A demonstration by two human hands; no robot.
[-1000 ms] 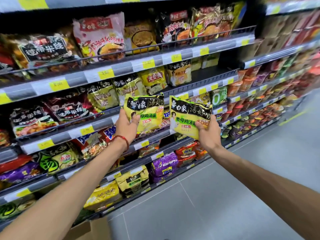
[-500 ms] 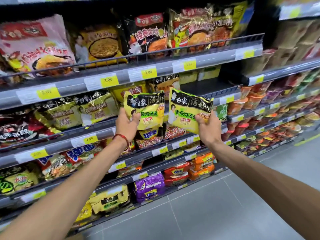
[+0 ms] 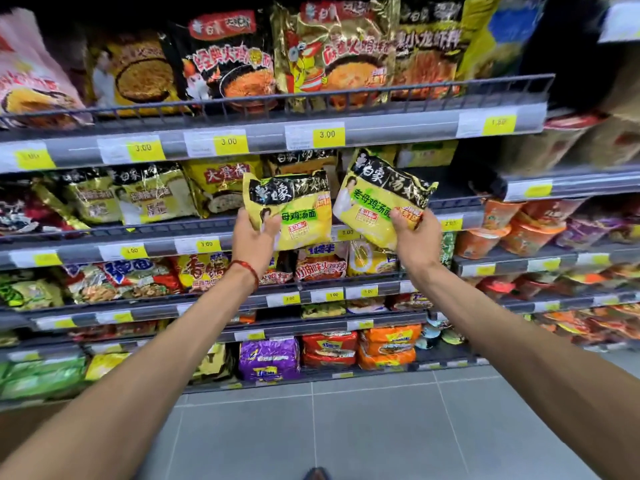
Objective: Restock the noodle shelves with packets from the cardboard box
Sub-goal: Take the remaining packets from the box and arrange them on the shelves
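Each hand holds up one yellow-and-black noodle packet in front of the second shelf from the top (image 3: 460,209). My left hand (image 3: 254,237), with a red cord on the wrist, grips the lower left corner of the left packet (image 3: 294,206). My right hand (image 3: 414,233) grips the lower right corner of the right packet (image 3: 375,199), which tilts to the right. Behind the right packet the shelf looks dark, with few packets. The cardboard box is out of sight.
Shelves of noodle packets fill the view, with wire front rails and yellow price tags (image 3: 327,135). Large packs (image 3: 225,60) stand on the top shelf. Cup noodles (image 3: 502,230) sit on shelves to the right. Grey floor tiles (image 3: 346,427) lie below.
Both packets have risen to the second shelf's height, and my view has moved closer and to the right along the shelves. The right packet has tilted further right.
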